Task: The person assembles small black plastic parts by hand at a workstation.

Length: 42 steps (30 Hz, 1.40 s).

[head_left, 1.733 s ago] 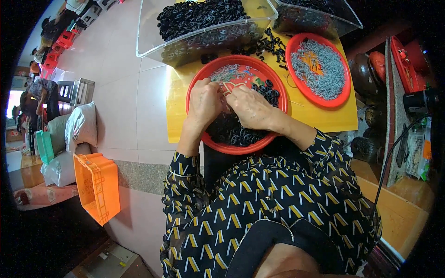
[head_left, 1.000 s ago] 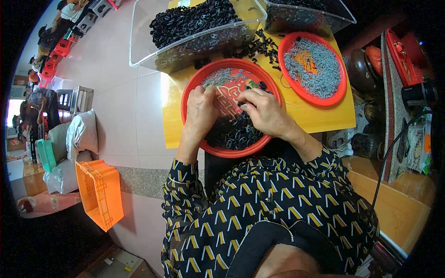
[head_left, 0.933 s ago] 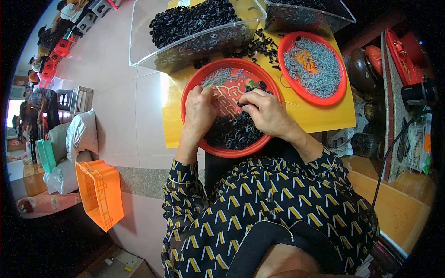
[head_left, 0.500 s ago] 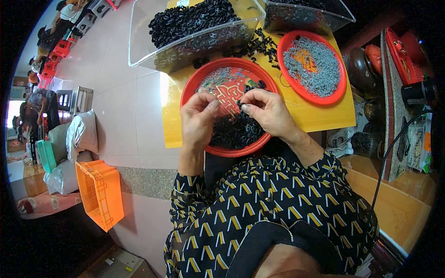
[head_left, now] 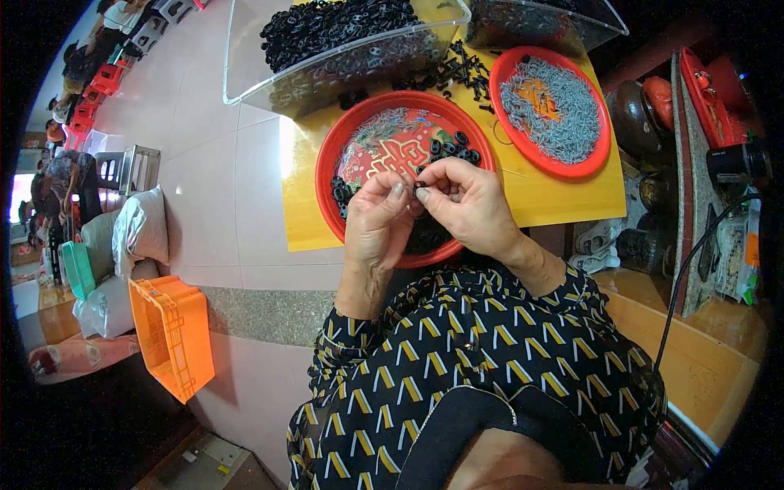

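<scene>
Pinched close, our left hand's (head_left: 379, 214) fingertips meet over something we cannot make out; beside them our right hand (head_left: 474, 204) grips a small black plastic piece (head_left: 420, 185) above a round red tray (head_left: 322, 181) of black parts. Around us, left to right, we see an orange crate (head_left: 193, 335), a clear bin (head_left: 327, 86) of black oval pieces (head_left: 343, 37), and a second red tray (head_left: 606, 131) holding grey screws (head_left: 565, 122).
</scene>
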Tool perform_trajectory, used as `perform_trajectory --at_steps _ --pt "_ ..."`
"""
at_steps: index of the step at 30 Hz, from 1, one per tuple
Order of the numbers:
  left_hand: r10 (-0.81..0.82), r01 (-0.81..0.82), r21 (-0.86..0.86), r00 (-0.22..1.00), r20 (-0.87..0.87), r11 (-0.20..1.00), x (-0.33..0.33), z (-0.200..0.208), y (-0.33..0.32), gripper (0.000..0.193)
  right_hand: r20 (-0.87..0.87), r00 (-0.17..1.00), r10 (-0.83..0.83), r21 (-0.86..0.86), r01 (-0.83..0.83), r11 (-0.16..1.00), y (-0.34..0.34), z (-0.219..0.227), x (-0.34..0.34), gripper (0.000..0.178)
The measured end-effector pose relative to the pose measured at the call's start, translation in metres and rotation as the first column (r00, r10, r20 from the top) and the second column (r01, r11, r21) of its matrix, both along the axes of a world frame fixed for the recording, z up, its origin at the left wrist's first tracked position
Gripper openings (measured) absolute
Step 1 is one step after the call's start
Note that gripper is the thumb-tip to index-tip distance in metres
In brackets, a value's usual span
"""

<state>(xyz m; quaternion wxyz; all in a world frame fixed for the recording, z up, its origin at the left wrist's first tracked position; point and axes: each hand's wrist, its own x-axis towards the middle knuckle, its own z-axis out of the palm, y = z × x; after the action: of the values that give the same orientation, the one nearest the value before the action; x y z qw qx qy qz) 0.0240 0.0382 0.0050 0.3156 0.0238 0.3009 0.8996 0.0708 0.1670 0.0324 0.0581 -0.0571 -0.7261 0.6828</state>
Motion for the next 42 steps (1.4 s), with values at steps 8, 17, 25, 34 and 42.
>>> perform_trajectory --at_steps 8,17,25,34,42 --pt "0.011 -0.011 -0.011 1.0 -0.008 1.0 0.004 0.002 0.0 0.005 0.003 1.0 -0.018 0.029 0.018 0.999 -0.002 -0.002 0.002 0.01" --pt "0.021 -0.028 -0.082 0.996 -0.085 0.996 0.005 0.002 0.001 0.007 0.039 0.999 -0.014 0.05 0.012 0.999 0.003 0.003 0.004 0.006" --pt "0.019 -0.034 -0.122 0.993 -0.12 0.992 0.005 0.006 0.003 0.005 0.015 0.999 0.052 0.103 -0.053 0.993 0.009 0.011 0.003 0.008" --pt "0.066 -0.084 -0.138 0.989 -0.129 0.987 0.007 0.005 0.006 0.013 0.051 0.996 0.068 -0.102 -0.063 0.993 0.015 0.005 -0.005 0.008" --pt "0.004 -0.027 -0.185 0.992 -0.125 0.982 0.01 0.005 -0.001 0.019 0.078 0.995 0.068 -0.2 -0.052 0.979 0.015 0.004 -0.002 0.008"
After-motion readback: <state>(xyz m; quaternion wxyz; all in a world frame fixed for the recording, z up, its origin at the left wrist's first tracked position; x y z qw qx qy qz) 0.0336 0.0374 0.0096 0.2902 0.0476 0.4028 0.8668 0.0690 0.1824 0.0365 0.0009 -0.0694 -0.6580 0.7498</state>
